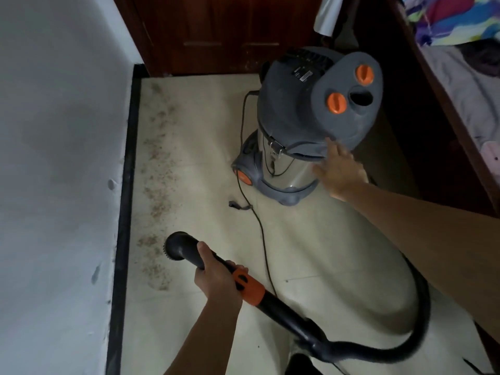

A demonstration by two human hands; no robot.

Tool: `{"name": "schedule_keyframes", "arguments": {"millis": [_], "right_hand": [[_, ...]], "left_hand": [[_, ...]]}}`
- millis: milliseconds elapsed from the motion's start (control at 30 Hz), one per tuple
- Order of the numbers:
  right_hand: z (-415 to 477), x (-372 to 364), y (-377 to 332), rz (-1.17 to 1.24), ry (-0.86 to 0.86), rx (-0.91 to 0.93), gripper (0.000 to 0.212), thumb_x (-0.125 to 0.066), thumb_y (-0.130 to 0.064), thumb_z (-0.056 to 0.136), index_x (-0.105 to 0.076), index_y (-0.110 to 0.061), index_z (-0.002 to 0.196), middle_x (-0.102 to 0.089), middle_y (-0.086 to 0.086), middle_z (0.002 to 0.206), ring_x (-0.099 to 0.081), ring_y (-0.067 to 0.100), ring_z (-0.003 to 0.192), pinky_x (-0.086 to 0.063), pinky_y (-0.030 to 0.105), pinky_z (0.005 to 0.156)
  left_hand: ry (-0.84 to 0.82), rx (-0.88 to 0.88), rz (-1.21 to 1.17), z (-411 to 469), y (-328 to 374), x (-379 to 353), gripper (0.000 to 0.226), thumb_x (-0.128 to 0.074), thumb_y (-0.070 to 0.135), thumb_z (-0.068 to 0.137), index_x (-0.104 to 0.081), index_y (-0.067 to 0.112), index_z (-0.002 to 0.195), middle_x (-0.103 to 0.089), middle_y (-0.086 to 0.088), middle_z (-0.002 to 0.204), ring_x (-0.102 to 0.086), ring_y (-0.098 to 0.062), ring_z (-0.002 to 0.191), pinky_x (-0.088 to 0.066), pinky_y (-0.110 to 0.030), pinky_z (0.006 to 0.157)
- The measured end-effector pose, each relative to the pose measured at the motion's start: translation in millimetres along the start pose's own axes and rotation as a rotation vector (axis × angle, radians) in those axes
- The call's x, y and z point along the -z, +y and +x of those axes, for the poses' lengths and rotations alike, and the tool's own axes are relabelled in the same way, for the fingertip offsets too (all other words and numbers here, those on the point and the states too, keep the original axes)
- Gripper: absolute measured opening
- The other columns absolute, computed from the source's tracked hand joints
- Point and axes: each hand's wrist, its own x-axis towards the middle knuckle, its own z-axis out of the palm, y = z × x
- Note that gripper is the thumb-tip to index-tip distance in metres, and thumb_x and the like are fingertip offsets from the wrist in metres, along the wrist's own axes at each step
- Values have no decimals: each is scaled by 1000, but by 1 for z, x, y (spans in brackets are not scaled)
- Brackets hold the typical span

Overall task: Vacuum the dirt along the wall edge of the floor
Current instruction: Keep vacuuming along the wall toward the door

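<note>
**Nozzle poised at the near end of the dirt strip, other hand at the vacuum**

Your left hand [216, 277] has its grip closed round the black wand [194, 255], just behind the round brush nozzle [176, 244]. The nozzle sits low over the pale floor [211, 125]; whether it touches the tiles cannot be told.

The dirt [159, 182] is a speckled brown strip just beside the black baseboard [127, 185]. It runs from near the nozzle away towards the dark wooden cabinet [216, 31].

Your right hand [341, 171] stretches out to the vacuum canister [292, 112]. Its grip is open and holds nothing, with straight fingers touching the lower rim of the grey lid. The likely aim is to steady or start the machine.

To do this step well, begin at the near end of the strip. Set the brush flat on the floor with its edge close against the baseboard. Draw it slowly away from you in one line so the grit lifts rather than scatters, then run a second pass a little further from the wall.

Mind the power cord [261, 228], which lies between the canister and the dirt. The hose [416, 320] loops round on your right with slack to spare.
</note>
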Motion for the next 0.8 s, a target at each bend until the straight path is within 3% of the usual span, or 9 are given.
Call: {"name": "schedule_keyframes", "arguments": {"millis": [100,167,267,333,400,467,533,667,800], "right_hand": [[-74,-42,-22,96,-81,-11,56,-49,-46,98,-40,-16,144,-53,13,140,-51,33,125,-45,42,98],[-131,-77,-36,236,-228,-59,51,-54,-52,95,-55,-18,133,-65,6,126,-61,26,114,-48,35,95],[-219,-127,-56,518,-529,-124,32,-68,-48,87,-69,-27,112,-70,-1,112,-66,18,107,-52,32,93],[-269,-152,-66,579,-654,-120,18,-73,-37,80,-68,-35,97,-71,-8,101,-68,14,102,-54,33,91],[-308,-174,-75,527,-724,-58,24,-70,-33,71,-67,-35,95,-70,-12,89,-69,14,87,-55,27,74],[-335,-195,-83,367,-716,45,28,-68,-31,73,-61,-30,100,-64,-9,83,-63,15,76,-42,18,58],[-352,-220,-86,275,-639,96,21,-64,-27,79,-51,-29,94,-57,-9,76,-58,16,72,-33,17,53],[-366,-277,-65,266,-555,43,21,-62,-25,81,-46,-24,94,-58,-3,76,-55,22,69,-35,27,56],[-371,-342,-4,290,-409,-196,22,-67,-29,76,-53,-21,92,-61,1,74,-62,30,75,-45,32,62]], "left_hand": [[-55,53,16,15,5,35,53,-56,58,89,-51,6,97,-53,-12,62,-54,-26,48,-55,-37,58],[-106,91,13,25,8,61,56,-56,58,89,-49,6,109,-56,-13,68,-58,-27,53,-57,-39,62],[-145,117,0,42,11,104,54,-55,53,93,-42,6,118,-57,-16,79,-61,-29,65,-56,-42,65],[-153,122,-21,52,12,130,52,-54,47,95,-40,7,124,-57,-18,91,-61,-30,75,-55,-44,70],[-159,135,-49,67,7,154,52,-53,44,97,-36,10,133,-53,-21,112,-60,-30,86,-55,-49,80],[-195,182,-67,77,-2,177,52,-53,41,97,-34,15,137,-47,-21,122,-59,-30,90,-52,-53,87],[-266,231,-56,87,-16,197,42,-53,37,98,-37,15,130,-48,-19,118,-59,-30,88,-52,-52,83],[-365,201,198,115,-54,233,20,-53,16,99,-53,0,110,-64,-19,97,-65,-29,81,-58,-41,71],[-314,-34,587,169,-116,273,17,-56,3,94,-55,5,111,-71,-12,89,-64,-23,75,-49,-34,73]]}}
